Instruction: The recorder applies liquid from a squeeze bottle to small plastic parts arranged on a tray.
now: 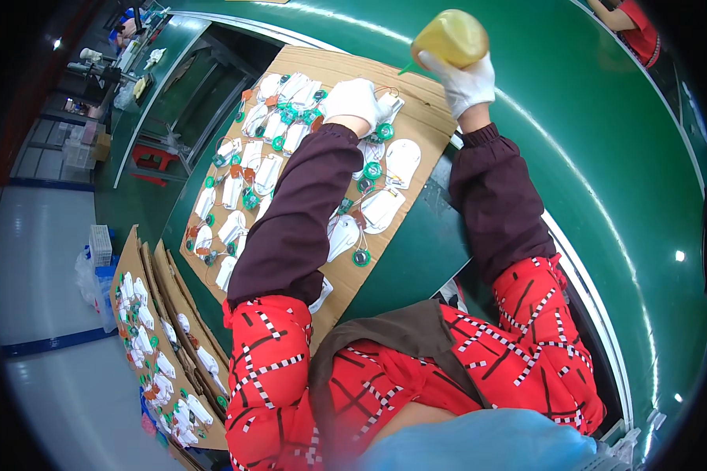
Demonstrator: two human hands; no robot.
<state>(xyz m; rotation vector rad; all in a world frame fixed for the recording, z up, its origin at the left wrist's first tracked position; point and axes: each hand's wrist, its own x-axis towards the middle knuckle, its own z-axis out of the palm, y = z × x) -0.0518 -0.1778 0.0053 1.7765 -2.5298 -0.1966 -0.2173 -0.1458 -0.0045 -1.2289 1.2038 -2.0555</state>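
My right hand point(465, 82), in a white glove, is wrapped round a squeeze bottle point(451, 39) of yellowish see-through plastic. The bottle is tilted over the far right corner of a cardboard sheet point(404, 224), its thin green nozzle pointing down to the left. Rows of white plastic housings point(402, 163) with wires and small green-rimmed round parts point(372, 170) lie on the sheet. My gloved left hand point(351, 102) is closed low over the far part of the sheet, beside a white housing point(390, 102) with wires. Its fingertips are hidden, so what it grips cannot be made out.
The sheet lies on a green worktop point(581, 133) that curves away right. More cardboard sheets point(145, 302) bearing similar parts lean at lower left. A red stool point(155, 162) stands under the left bench. At far right sits another person in a red sleeve point(641, 31).
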